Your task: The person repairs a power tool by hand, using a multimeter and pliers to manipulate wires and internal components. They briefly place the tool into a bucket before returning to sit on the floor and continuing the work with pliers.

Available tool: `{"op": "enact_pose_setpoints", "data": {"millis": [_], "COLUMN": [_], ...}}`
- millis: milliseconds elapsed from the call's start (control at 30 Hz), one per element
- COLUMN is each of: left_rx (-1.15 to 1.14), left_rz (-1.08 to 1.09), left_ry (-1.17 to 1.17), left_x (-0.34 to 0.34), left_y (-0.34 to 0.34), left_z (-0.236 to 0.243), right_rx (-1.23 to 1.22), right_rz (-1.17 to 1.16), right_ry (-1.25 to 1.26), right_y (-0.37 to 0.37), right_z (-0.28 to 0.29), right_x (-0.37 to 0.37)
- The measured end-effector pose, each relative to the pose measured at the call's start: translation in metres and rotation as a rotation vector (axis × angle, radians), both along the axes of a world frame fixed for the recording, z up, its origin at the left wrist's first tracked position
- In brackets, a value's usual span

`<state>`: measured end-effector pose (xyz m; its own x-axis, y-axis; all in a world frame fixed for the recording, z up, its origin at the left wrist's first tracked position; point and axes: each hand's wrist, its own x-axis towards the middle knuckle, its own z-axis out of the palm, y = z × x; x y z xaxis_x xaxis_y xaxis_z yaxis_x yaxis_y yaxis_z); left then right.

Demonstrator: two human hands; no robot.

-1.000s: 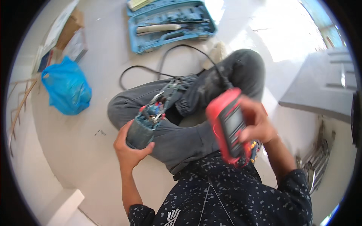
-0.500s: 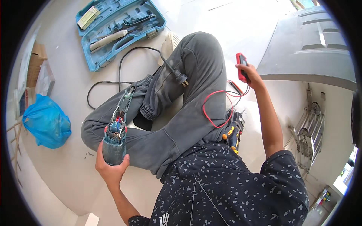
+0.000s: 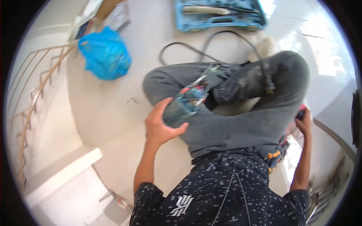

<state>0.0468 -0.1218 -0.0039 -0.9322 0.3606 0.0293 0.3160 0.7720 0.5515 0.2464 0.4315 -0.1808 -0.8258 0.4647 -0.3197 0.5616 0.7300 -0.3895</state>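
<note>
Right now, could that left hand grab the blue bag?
Probably not: the left hand is wrapped around the dark, round housing, and the blue bag sits farther forward and to the left, seemingly beyond easy reach.

I see the camera riding on the head of a seated person [image 3: 222, 165], left of a side-by-side pair, facing steeply down. From close above, its wide fisheye takes in the crossed legs [image 3: 245, 130], left hand [image 3: 156, 124] and right hand [image 3: 304, 122], the toolbox [image 3: 196, 25] cut by the upper edge.
</note>
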Motion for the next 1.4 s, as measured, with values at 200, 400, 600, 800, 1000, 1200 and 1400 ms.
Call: {"op": "enact_pose_setpoints", "data": {"millis": [200,400,600,800,1000,1200,1400], "left_rx": [-0.007,0.011,0.101,0.250,0.278,0.333,0.181], "left_rz": [0.009,0.019,0.007,0.138,0.159,0.060,0.108], "left_ry": [0.024,-0.018,-0.062,-0.134,0.158,0.369,0.315], "left_x": [0.000,-0.002,-0.008,0.009,0.002,-0.011,-0.024], "left_y": [0.000,-0.010,-0.007,-0.012,-0.024,-0.028,-0.030], "left_z": [0.005,0.002,0.012,0.015,0.034,0.111,0.199], "right_rx": [0.054,0.456,0.594,0.505,0.451,0.226,-0.413], "right_rz": [-0.305,0.413,0.522,0.473,0.451,0.331,0.255], "right_ry": [0.502,0.493,0.475,0.331,0.714,0.812,0.914], "right_y": [-0.005,-0.193,-0.195,-0.199,-0.187,-0.155,-0.098], "right_z": [0.061,0.159,0.138,0.133,0.227,0.300,0.270], "right_x": [-0.070,-0.190,-0.208,-0.227,-0.272,-0.304,-0.331]}}
